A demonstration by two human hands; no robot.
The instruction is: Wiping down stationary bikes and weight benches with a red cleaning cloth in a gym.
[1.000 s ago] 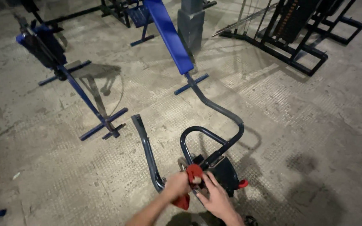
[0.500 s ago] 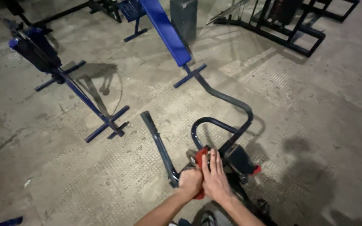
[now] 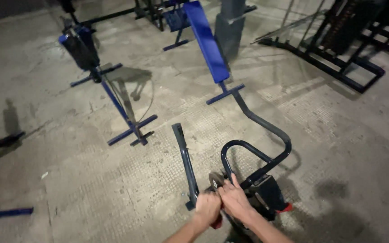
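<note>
Rough grey concrete floor (image 3: 68, 180); long blue padded bench (image 3: 207, 40) leans beyond. Dark blue bent-tube machine frame (image 3: 260, 155) sits low in view. Left hand (image 3: 207, 208) is fisted on a red cloth (image 3: 217, 221) — a second ago much of it showed, now only a scrap below the knuckles. Right hand (image 3: 236, 201), fingers together, now presses flat beside the small round grey metal disc (image 3: 215, 180) — wiping has moved down onto the hub.

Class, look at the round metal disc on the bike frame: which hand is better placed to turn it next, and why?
Probably the right hand: its fingers already lie on the disc, while the left hand is fisted lower, on a red cloth.
</note>
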